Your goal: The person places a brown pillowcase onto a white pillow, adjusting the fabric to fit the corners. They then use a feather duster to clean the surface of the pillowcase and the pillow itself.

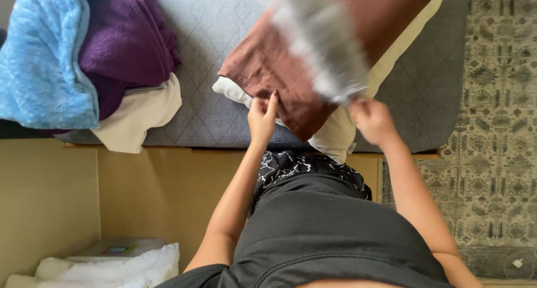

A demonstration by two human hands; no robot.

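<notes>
Dark clothing on the person's body fills the near edge, and both bare arms reach far toward the bed [224, 120]. At the mattress's near edge lies a cream pillow [335, 137], half inside a brown pillowcase [279, 81]. The left hand [262, 117] pinches the pillowcase's open hem, fingers closed on the cloth, apparently to hold the mouth steady. The right hand [372, 120] is closed on the other side of the opening, where a blurred pale-and-brown stretch of fabric rises toward the camera; its exact grip is hard to read through the blur. Held at both sides, the opening stays spread around the pillow. Far left, a blue blanket [39, 58], a purple blanket [126, 36] and a cream cloth [140, 117] are heaped on the bed. A patterned rug [498, 98] lies right.
</notes>
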